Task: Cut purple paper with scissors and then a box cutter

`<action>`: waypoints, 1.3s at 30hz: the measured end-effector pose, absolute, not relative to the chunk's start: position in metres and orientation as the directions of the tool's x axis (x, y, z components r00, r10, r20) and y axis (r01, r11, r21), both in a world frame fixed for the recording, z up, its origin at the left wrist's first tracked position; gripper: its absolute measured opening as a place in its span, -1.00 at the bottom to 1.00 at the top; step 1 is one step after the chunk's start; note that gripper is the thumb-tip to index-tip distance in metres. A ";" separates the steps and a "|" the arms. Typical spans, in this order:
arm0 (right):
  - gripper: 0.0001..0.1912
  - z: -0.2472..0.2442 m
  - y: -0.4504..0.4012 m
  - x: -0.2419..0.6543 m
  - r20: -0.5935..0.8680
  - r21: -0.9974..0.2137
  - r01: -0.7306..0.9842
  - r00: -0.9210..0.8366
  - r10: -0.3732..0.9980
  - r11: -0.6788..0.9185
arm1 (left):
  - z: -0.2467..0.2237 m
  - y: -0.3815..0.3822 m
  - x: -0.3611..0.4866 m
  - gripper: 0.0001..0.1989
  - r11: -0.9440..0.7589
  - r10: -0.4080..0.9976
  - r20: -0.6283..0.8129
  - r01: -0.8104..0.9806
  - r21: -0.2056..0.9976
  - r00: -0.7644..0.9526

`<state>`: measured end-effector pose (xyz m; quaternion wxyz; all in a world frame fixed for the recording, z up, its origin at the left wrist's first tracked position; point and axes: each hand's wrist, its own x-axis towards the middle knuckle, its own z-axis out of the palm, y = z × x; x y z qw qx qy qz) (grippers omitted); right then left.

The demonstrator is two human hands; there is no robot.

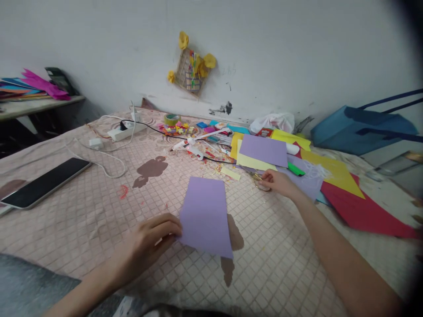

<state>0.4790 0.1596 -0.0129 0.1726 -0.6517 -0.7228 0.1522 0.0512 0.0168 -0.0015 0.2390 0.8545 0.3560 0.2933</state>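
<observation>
A purple sheet of paper point(206, 215) lies at a slight tilt in front of me on the patterned cloth. My left hand point(155, 233) pinches its lower left edge between thumb and fingers. Farther off to the right, my right hand point(276, 182) has its fingers closed at the handles of a pair of scissors point(262, 187). The scissors' blades point left, toward the pile of coloured sheets. A second purple sheet point(264, 149) rests on a pale yellow sheet point(254, 162) just beyond that hand.
A hot glue gun point(190, 146) with a black cord lies among paper scraps. At left are a tablet point(48, 182) and a white power strip point(127, 131). Red paper point(366, 213), green tape roll point(172, 119) and a blue bag point(360, 130) lie farther out.
</observation>
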 end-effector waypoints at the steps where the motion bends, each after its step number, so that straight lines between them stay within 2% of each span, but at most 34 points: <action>1: -0.81 -0.014 0.160 0.481 0.039 -0.446 0.889 -0.097 0.995 0.104 | -0.001 0.017 0.050 -0.85 -0.600 0.771 0.313 0.466 0.650 0.555; 4: -0.83 -0.015 0.160 0.484 0.032 -0.427 0.899 -0.093 0.995 0.097 | 0.001 0.016 0.046 -0.85 -0.454 0.847 0.214 0.454 0.767 0.487; 9: -0.73 -0.015 0.157 0.483 0.036 -0.404 0.911 -0.078 0.996 0.086 | 0.007 0.018 0.044 -0.75 -0.129 0.894 -0.062 0.388 0.912 0.443; 13: -0.68 -0.012 0.158 0.477 0.042 -0.392 0.916 -0.073 0.996 0.083 | 0.005 0.029 0.050 -0.74 0.041 0.940 -0.125 0.259 0.965 0.319; 16: -0.67 -0.010 0.155 0.474 0.061 -0.385 0.921 -0.043 0.997 0.063 | -0.001 0.040 0.052 -0.63 0.155 0.915 -0.193 0.131 0.979 0.354; 19: -0.66 -0.008 0.146 0.476 0.065 -0.406 0.912 -0.023 0.998 0.047 | -0.003 0.051 0.048 -0.63 0.236 0.888 -0.266 0.125 0.964 0.375; 23: -0.70 0.001 0.124 0.468 -0.012 -0.504 0.859 -0.110 0.994 0.089 | 0.002 0.065 0.043 -0.52 0.276 0.814 -0.327 0.175 0.945 0.481; 25: -0.73 0.007 0.112 0.457 -0.063 -0.573 0.810 -0.195 0.979 0.125 | 0.006 0.073 0.044 -0.54 0.241 0.795 -0.334 0.243 0.940 0.506; 28: -0.82 0.014 0.096 0.434 -0.136 -0.760 0.638 -0.349 0.927 0.128 | 0.010 0.087 0.051 -0.61 0.160 0.783 -0.328 0.339 0.927 0.528; 30: -0.86 0.018 0.087 0.418 -0.144 -0.773 0.621 -0.371 0.917 0.130 | 0.011 0.096 0.056 -0.59 0.144 0.769 -0.320 0.338 0.930 0.553; 32: -0.82 0.021 0.078 0.405 -0.147 -0.777 0.613 -0.399 0.905 0.144 | 0.010 0.102 0.058 -0.53 0.158 0.762 -0.311 0.303 0.940 0.569; 39: -0.79 0.041 0.039 0.383 -0.221 -0.737 0.642 -0.525 0.822 0.212 | 0.011 0.102 0.048 -0.46 0.198 0.792 -0.215 0.093 0.976 0.571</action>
